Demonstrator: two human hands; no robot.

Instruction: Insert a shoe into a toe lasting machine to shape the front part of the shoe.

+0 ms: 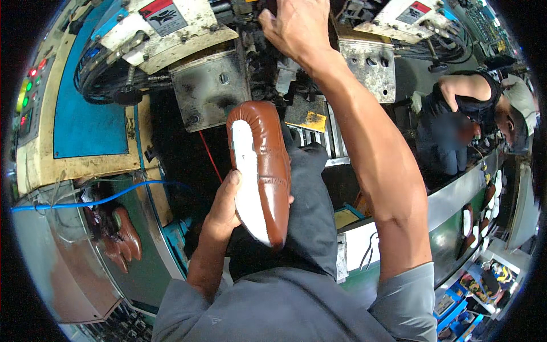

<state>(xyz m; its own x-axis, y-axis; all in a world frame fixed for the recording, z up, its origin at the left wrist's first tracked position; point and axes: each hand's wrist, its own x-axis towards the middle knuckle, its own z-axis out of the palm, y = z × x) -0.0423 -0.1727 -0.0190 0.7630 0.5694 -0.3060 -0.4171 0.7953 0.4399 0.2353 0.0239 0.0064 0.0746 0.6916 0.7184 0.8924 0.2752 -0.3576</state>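
Observation:
A brown leather shoe upper (pixel 273 165), glossy and with a white underside turned partly toward me, stands nearly upright in front of my body. My left hand (pixel 228 199) grips it from the lower left, thumb along the white underside and fingertips showing at its right edge. My right arm reaches far forward to the machine's middle. There my right hand (pixel 299 28) is bent, its thumb apart at the left, around a dark reddish thing mostly cut off by the upper picture edge. Just below that hand are dark machine parts and a metal block with a yellow patch (pixel 307 121).
Greasy metal plates (pixel 208 91) flank the machine's middle. A lit button panel (pixel 31 91) is at the far left, near a blue hose (pixel 114 196). Brown shoe uppers (pixel 128 236) lie on a green surface at left. Another person (pixel 464 114) works at right beside a conveyor with shoes.

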